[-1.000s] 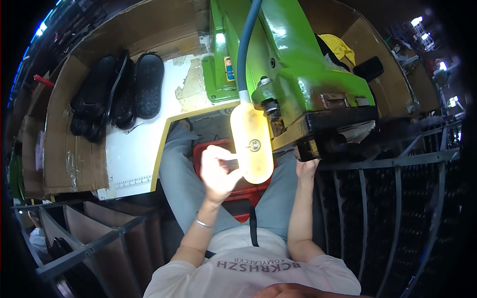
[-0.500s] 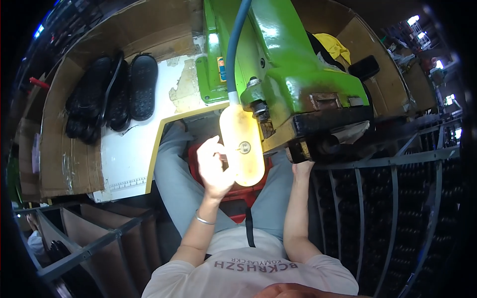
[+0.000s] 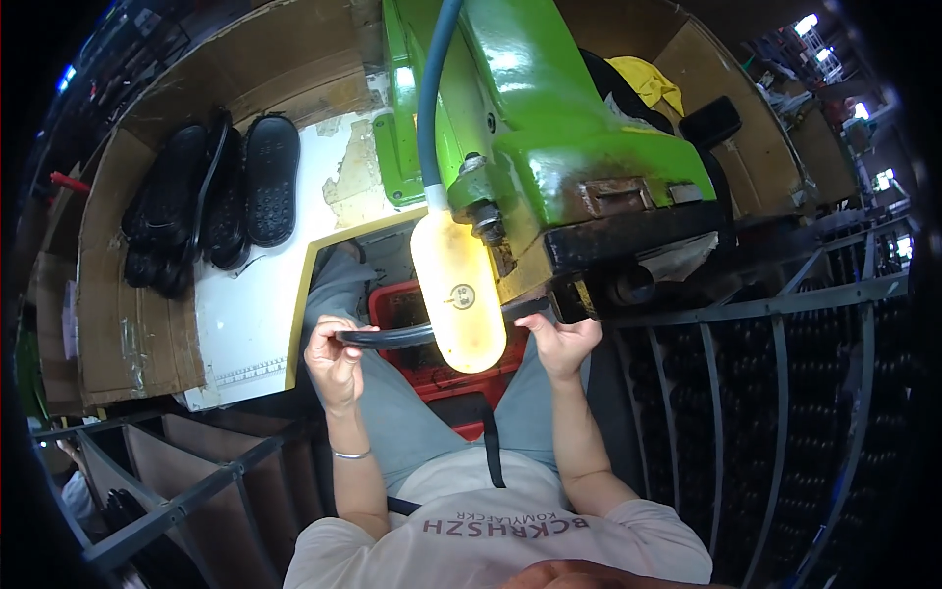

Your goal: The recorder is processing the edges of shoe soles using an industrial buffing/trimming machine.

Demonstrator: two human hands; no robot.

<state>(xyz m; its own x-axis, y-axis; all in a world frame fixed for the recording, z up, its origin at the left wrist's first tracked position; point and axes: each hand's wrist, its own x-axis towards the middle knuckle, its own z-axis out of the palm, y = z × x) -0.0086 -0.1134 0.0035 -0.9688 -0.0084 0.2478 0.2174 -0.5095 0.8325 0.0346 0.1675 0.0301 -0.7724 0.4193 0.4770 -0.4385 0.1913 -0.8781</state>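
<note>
Level across my lap runs a black shoe sole (image 3: 391, 339), seen edge-on. My left hand (image 3: 335, 361) pinches its left end between thumb and fingers. My right hand (image 3: 563, 344) is closed at the other end, beside the dark metal head of the green machine (image 3: 584, 133). A lit yellow lamp (image 3: 459, 294) on a blue-grey flexible arm hangs in front of the sole and hides its middle. More black soles (image 3: 271, 182) lie in a pile on the white tabletop at the left.
Cardboard walls (image 3: 137, 334) surround the white tabletop (image 3: 231, 334), whose yellow edge (image 3: 302, 314) borders a cutout. A red stool (image 3: 461, 398) shows between my legs. Metal racks (image 3: 731, 316) stand at the right, with a divided rack (image 3: 211, 471) at lower left. A yellow cloth (image 3: 648, 83) lies behind the machine.
My left hand has moved left from beside the lamp and now holds the sole's end. My right hand has come out from under the machine head, and the sole has come into sight.
</note>
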